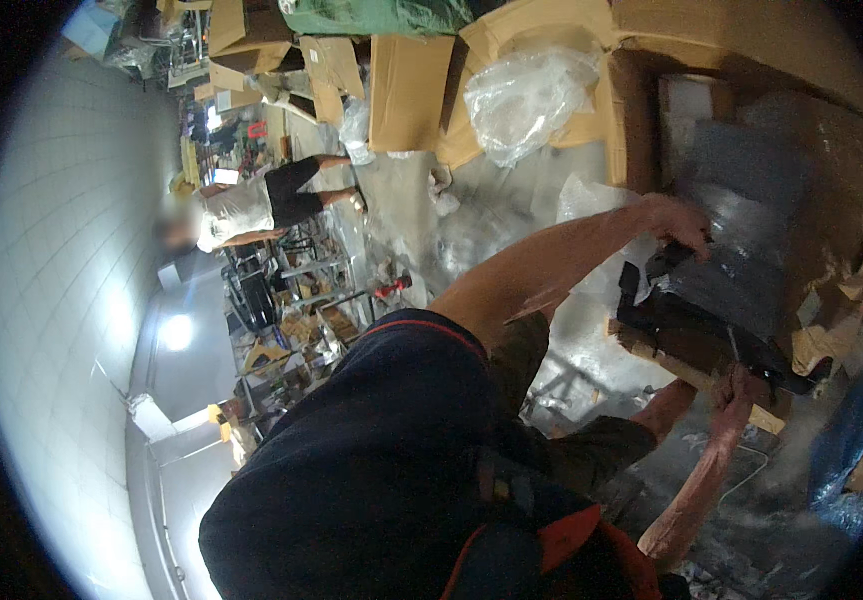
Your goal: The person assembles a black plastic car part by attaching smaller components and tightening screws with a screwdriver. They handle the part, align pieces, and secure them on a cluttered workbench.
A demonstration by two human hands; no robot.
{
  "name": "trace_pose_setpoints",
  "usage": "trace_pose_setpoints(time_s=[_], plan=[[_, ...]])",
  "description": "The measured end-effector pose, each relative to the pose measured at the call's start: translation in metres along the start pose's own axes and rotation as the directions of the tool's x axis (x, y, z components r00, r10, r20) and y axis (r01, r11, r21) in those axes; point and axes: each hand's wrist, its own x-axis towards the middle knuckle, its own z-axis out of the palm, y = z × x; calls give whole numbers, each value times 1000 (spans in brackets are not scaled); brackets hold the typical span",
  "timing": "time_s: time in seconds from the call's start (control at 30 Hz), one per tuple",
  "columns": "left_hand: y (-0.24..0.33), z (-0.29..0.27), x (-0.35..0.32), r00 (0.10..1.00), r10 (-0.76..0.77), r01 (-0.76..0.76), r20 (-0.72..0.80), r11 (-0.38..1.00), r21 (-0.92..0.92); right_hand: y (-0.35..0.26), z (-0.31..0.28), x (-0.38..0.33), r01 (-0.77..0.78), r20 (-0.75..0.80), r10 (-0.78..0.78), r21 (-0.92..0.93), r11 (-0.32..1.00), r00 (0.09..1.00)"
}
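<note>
A big dark grey item (pixel 751 230) wrapped in clear plastic film, with a black base (pixel 691 335), lies against brown cardboard (pixel 831 130) at the right. My left hand (pixel 679 225) reaches across and grips the item's wrapped edge near the black part. My right hand (pixel 733 385) comes up from the lower right and is closed on the lower edge, where a pale wooden slat (pixel 676 368) runs under the black base. My dark blue shirt (pixel 381 470) fills the lower middle of the view.
Another person (pixel 251 205) in a white top and black shorts bends over at the left. Flattened cardboard boxes (pixel 406 90), a clear plastic bag (pixel 526 95) and a green cover (pixel 381 15) lie beyond. Metal frames (pixel 291 290) stand mid-left. Blue sheeting (pixel 851 440) is at the right.
</note>
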Motion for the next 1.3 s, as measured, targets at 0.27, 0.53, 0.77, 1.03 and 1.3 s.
trace_pose_setpoints(time_s=[0.27, 0.53, 0.77, 1.03, 1.3], plan=[[28, 163, -116, 993, -2, -70, -118, 798, -598, -69, -120, -74, 51, 19, -50, -12, 999, 999], [18, 395, -146, 973, -130, 204, 191, 871, -447, -105, -350, -184, -71, -340, 14, -154, 985, 940], [41, 416, -196, 996, -12, 7, -91, 998, -60, -3, -428, -332, -523, -480, 460, 2, 852, 747], [-119, 356, -267, 824, -7, -159, -567, 957, -243, 51, -329, -359, -390, -428, 257, -259, 884, 866], [-357, 445, -388, 678, -455, 57, -577, 816, -576, 49, -212, -367, -144, -205, 40, -521, 842, 978]])
